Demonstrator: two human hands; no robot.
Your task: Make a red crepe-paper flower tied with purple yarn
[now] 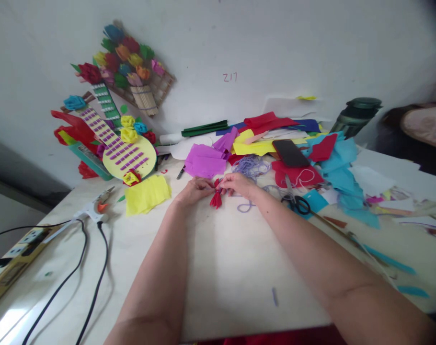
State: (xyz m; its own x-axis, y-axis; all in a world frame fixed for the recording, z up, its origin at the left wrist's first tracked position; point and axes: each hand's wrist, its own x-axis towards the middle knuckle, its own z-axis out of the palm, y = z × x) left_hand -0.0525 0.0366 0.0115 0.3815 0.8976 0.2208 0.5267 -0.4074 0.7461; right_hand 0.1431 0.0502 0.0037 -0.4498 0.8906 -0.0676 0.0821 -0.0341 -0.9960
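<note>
Both hands meet near the middle of the pale table [221, 268]. My left hand [195, 189] and my right hand [235, 184] are closed in a pinch on a small folded bundle of red paper [216, 198], which hangs down between the fingertips. A loop of lilac thread [245, 207] lies on the table just right of the bundle, under my right wrist. More lilac thread [252, 166] is heaped just beyond the hands.
Black scissors [297, 202] lie to the right, amid blue, red and yellow paper scraps [340, 167] and a dark phone [290, 152]. Purple paper [204, 160] and yellow paper [146, 193] lie behind and left. A glue gun [97, 207], cables, a power strip [13, 249] and paper-flower crafts [120, 96] sit left.
</note>
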